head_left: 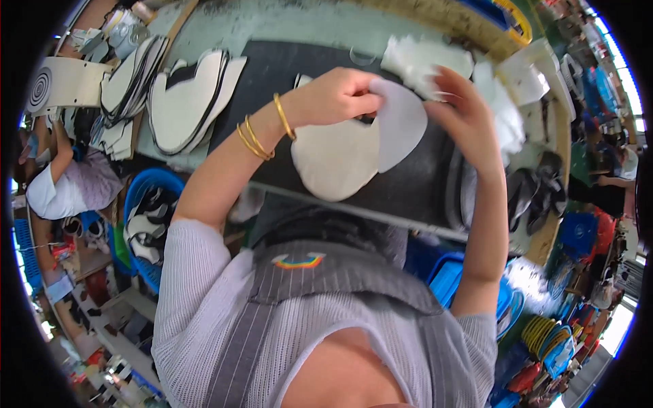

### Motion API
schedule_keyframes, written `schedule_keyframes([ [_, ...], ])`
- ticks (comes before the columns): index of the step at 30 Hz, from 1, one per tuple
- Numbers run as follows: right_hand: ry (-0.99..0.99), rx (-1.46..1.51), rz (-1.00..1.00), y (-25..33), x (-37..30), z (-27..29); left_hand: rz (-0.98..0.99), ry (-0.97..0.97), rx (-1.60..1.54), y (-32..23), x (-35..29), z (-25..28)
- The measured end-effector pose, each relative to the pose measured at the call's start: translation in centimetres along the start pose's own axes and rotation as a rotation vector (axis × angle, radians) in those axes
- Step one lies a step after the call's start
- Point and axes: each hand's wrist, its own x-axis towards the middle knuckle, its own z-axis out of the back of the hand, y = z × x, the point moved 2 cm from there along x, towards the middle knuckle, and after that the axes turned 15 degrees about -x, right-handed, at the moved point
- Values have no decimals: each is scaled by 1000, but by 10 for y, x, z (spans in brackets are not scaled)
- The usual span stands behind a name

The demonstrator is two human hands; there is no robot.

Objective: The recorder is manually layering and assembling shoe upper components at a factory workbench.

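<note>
On the counter [286, 27], a pale green worn top, lies a large dark mat [415, 183], smooth and matte, with a stack of white cut-outs edged in black [187, 102] to its left. Below the counter's near edge at the left stands a blue basket [146, 187] filled with black and white pieces. On the mat rests a cream fabric panel [337, 160], flat and felt-like, with a rounded lobed outline. Over its right part sits a smaller pale grey rounded piece [401, 122], thin and smooth, roughly oval. The left hand [333, 95], with gold bangles [262, 132] on its wrist, has its grip pinched together on the upper left edge of the grey piece. The right hand [462, 115] has its fingers closed on the piece's right edge, so the piece lies between the two hands. Beyond the hands is a heap of soft white scraps [425, 58]
</note>
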Motion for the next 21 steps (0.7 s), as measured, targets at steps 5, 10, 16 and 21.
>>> schedule_keyframes([
  [5,55,480,-67,35,-6,-49,-37,-316,-69,11,-46,-14],
  [10,-157,738,-370,11,-57,-95,200,-480,-601,36,-101,-35],
  [16,156,138,-368,1,-93,-116,240,-552,-140,73,-120,-15],
  [21,268,230,-389,-3,-87,-106,240,-451,-206,74,-121,-15],
])
